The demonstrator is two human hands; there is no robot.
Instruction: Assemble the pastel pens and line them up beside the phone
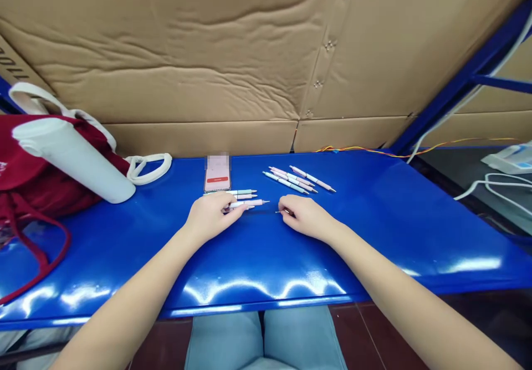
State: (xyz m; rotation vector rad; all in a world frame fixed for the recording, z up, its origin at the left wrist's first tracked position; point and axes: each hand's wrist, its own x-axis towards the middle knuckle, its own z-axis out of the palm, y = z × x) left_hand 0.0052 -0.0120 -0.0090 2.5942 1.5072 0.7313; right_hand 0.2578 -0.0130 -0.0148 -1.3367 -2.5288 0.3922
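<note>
Both hands are down on the blue table [374, 220], side by side with a small gap between them. The left hand [210, 215] has its fingers curled around the rear end of a pink pen [249, 203], gripping it so the pen lies nearly flat and points to the right, its tip reaching into the gap toward the other hand. The right hand [303, 215] sits just beside that tip, fingers drawn together in a pinch on a small thin part [279, 211] that pokes out to the left; it is too small to say exactly what it is. Just behind the left hand, two more pens [241, 194] lie flat on the table, one pale green, one pink, close together and parallel. Further back and to the right, behind the right hand, a loose cluster of pens [297, 179] lies slanted, clear of both hands. A phone [217, 176] rests flat behind the left hand, near the two pens. Off to the left, well apart from the hands, a white bottle [75, 162] leans on a red bag [25, 181], and cardboard [208, 54] lines the back of the table.
</note>
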